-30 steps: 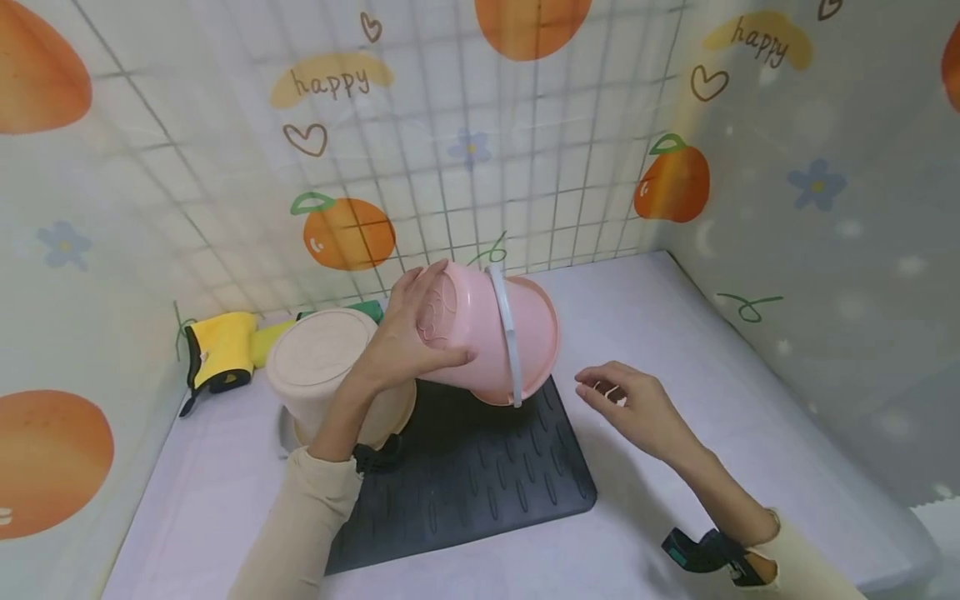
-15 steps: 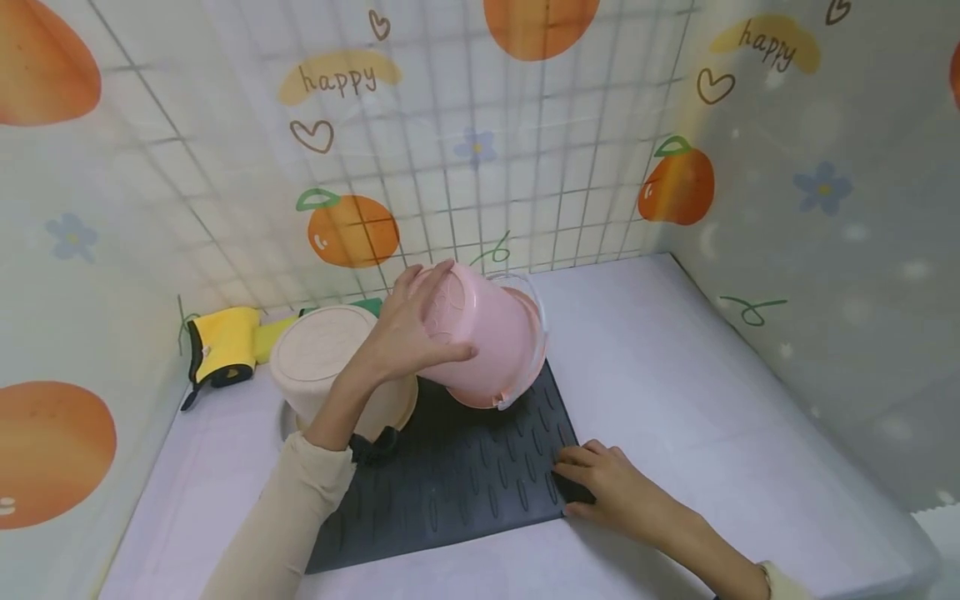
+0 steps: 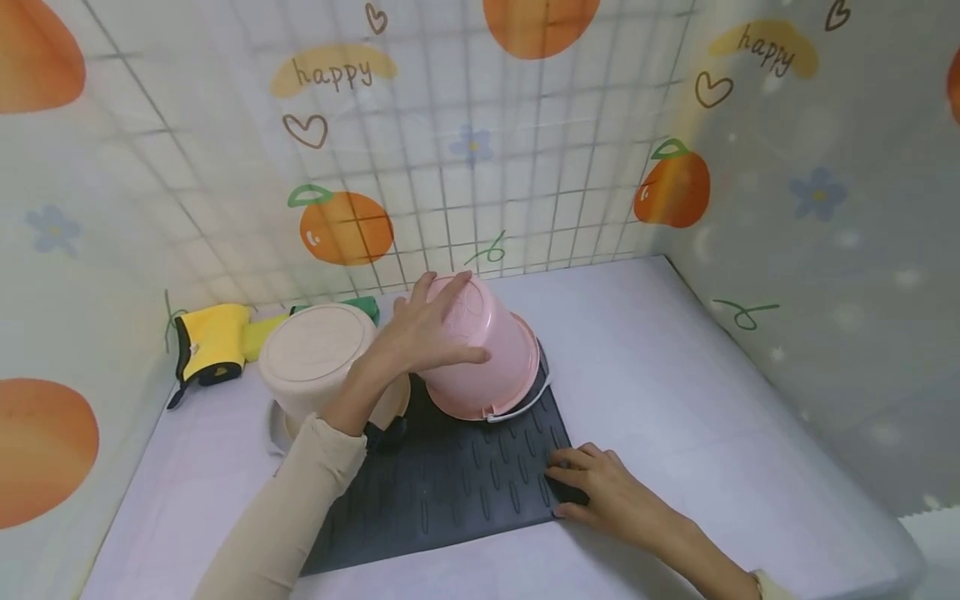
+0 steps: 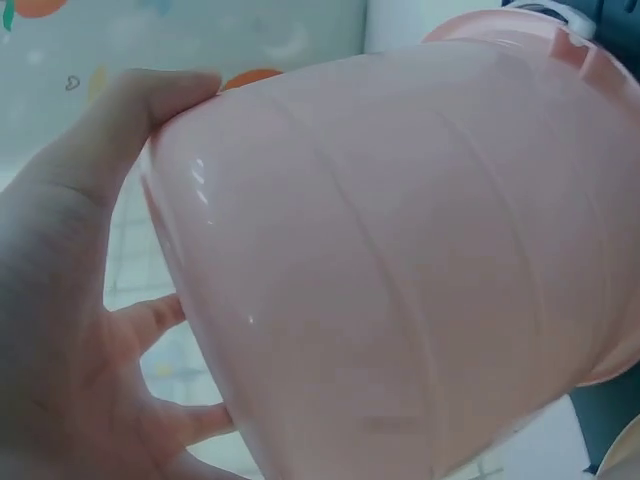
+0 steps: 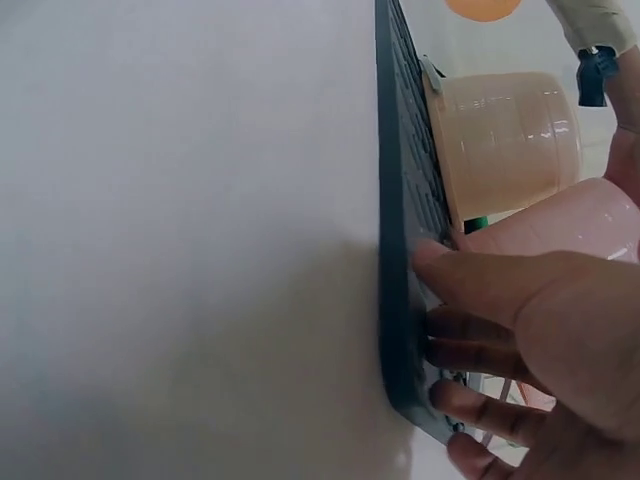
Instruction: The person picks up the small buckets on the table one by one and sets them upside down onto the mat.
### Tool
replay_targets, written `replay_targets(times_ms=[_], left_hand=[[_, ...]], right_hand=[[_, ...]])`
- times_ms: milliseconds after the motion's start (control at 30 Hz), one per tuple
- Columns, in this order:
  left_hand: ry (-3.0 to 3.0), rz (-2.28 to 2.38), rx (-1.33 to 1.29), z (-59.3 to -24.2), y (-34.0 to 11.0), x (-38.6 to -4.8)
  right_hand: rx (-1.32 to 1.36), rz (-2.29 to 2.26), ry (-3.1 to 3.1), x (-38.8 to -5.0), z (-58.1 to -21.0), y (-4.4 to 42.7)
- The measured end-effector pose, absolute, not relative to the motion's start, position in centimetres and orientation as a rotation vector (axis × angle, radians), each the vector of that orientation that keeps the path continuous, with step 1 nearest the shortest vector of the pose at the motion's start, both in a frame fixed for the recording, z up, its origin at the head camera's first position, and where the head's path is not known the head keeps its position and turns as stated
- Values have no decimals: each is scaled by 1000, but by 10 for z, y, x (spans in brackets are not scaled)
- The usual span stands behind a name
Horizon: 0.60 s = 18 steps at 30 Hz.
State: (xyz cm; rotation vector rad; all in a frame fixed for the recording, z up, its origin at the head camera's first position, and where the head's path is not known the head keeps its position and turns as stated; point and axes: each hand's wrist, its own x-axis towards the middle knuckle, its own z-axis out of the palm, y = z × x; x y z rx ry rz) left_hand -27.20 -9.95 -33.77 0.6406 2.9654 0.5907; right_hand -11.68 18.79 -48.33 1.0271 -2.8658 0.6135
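My left hand [image 3: 423, 337] grips a pink bucket [image 3: 491, 371] by its base, fingers and thumb spread around the bottom edge. The bucket is upside down and leans slightly, its rim low over the black ridged mat [image 3: 420, 517]; whether all of the rim touches cannot be told. Its pale handle [image 3: 525, 408] lies toward the right front. In the left wrist view the bucket's side [image 4: 380, 250] fills most of the frame. At the mat's right front corner, my right hand [image 3: 607, 496] rests with thumb and bent fingers on the mat's surface.
A beige bucket [image 3: 315, 358] stands upside down at the mat's left, partly behind my left forearm. Behind it lie a yellow roll with black trim [image 3: 213, 333], a lime-green piece [image 3: 260, 335] and a dark green one [image 3: 365, 307]. A printed curtain [image 3: 525, 167] backs the table.
The pink bucket has turned from sideways to nearly upside down and come lower; its handle has swung down. My right hand has moved from above the table onto the mat's corner.
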Motion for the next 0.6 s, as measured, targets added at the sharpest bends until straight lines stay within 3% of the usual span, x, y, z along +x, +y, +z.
replay_targets(times_ms=[600], left_hand=[[2937, 468, 546, -345, -84, -277]], right_hand=[[982, 617, -2825, -117, -486, 181]])
